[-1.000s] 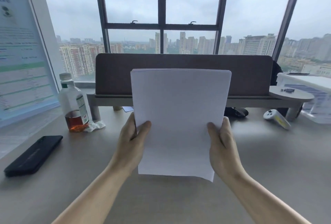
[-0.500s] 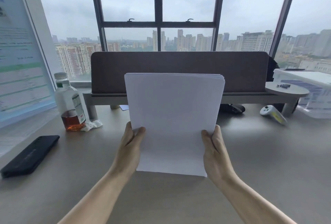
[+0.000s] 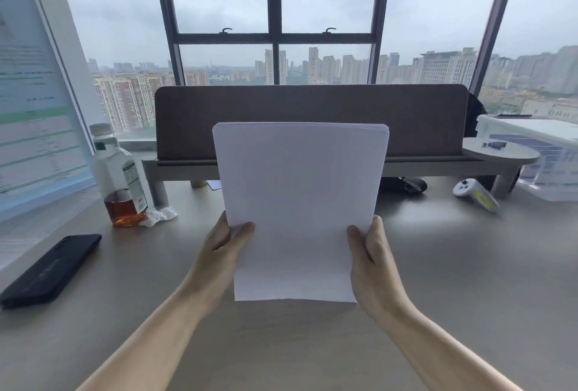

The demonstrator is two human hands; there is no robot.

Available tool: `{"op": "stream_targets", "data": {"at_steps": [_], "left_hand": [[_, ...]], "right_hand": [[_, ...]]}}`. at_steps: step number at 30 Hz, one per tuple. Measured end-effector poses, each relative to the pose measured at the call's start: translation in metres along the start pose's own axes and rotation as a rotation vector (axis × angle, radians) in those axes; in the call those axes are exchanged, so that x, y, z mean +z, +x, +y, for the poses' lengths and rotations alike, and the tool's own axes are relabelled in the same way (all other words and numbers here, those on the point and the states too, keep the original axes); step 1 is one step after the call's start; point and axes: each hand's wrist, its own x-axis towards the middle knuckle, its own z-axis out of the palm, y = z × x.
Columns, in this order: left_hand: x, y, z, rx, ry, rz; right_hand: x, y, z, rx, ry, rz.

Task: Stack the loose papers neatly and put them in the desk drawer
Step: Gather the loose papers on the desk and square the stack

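The person is holding a stack of white papers (image 3: 300, 203) upright in front of them, the left hand (image 3: 223, 250) gripping its left edge and the right hand (image 3: 370, 262) gripping its right edge, each with the thumb pressing on the near face and the other fingers wrapping out of sight behind. The stack's bottom edge is sitting on or just above the grey desk (image 3: 453, 265); which of the two cannot be told from this angle. The top edge is showing many sheets almost flush, with only slight stepping at the upper right corner, so the squaring-up step looks to be nearly finished and the stowing step is not yet begun. No drawer is appearing anywhere in view; it is probably lying below the desk edge, outside the picture. The next move is likely calling for one more tap to settle the sheets, then for one hand to take the whole stack firmly while the other reaches down to find and open the drawer. The sheets being loose, a slack grip could be letting them fan apart. Well clear to the left are standing a bottle (image 3: 120, 178) with amber liquid and a dark phone (image 3: 51, 268); a white controller (image 3: 477, 195) is lying to the right.
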Motion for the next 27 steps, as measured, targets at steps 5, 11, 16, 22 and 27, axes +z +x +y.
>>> {"op": "stream_targets", "data": {"at_steps": [5, 11, 16, 22, 27], "left_hand": [[-0.001, -0.003, 0.002, 0.004, 0.048, -0.008], [-0.002, -0.005, 0.001, 0.026, 0.107, -0.011], [-0.001, -0.003, -0.002, 0.060, 0.127, 0.007], [0.005, -0.002, -0.004, 0.110, 0.176, 0.044], [0.031, 0.001, 0.023, 0.144, 0.205, 0.047]], "right_hand": [[0.000, -0.003, -0.004, -0.004, -0.031, -0.002], [-0.002, -0.004, -0.007, 0.010, -0.005, -0.018], [0.000, -0.009, -0.001, 0.023, -0.036, 0.002], [-0.003, -0.009, -0.010, -0.005, -0.084, 0.062], [-0.029, -0.003, -0.040, -0.013, -0.025, 0.115]]}}
